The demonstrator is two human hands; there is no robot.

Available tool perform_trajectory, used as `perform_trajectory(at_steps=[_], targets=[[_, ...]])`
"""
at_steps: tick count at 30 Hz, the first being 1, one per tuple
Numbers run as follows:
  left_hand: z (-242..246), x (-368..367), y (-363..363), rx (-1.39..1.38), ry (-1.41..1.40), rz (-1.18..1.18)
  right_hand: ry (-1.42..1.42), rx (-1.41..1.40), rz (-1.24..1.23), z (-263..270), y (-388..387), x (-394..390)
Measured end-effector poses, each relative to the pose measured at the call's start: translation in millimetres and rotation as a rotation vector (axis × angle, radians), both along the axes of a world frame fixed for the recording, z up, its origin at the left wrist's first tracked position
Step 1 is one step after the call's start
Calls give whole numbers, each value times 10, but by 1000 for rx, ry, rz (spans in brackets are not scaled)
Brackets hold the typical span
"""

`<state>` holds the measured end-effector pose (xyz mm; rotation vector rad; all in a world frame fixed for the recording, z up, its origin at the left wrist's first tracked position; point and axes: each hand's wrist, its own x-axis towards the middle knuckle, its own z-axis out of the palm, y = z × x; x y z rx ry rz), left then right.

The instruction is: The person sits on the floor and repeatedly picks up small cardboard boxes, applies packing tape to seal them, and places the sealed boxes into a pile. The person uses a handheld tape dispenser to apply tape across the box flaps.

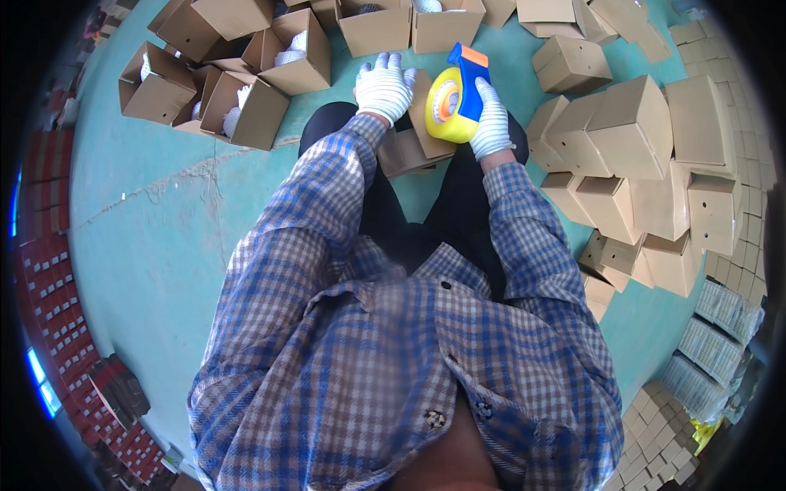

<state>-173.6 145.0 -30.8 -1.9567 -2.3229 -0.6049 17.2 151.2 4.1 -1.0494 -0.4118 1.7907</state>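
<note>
A blue and orange hand-held tape dispenser point(473, 86) with a large yellow tape roll point(455, 127) is gripped by my right hand point(493, 123). My left hand point(384, 89), in a striped white knitted glove like the right one, lies palm down with its fingers stretched out. Beneath it and the tape roll, a brown cardboard box point(405, 150) sits between my knees. The left hand hides part of the box, so I cannot tell how all its flaps lie. The glove appears to touch the box's upper side.
Ahead and to the left stand open cardboard boxes point(245, 113) with white netted-looking contents. Closed cartons point(632, 129) are piled at my right, close to my knee. Red stacks point(55, 307) line the far left side of the green floor point(147, 258). Wrapped trays point(709, 344) stand at far right.
</note>
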Motion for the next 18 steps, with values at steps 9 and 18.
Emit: perform_trajectory(at_steps=[9, 18], targets=[[-118, 157, 85, -175, 43, -39, -126, 138, 5, -71, -127, 8], [-141, 175, 163, -224, 132, -79, -137, 90, 132, 59, -278, 92]])
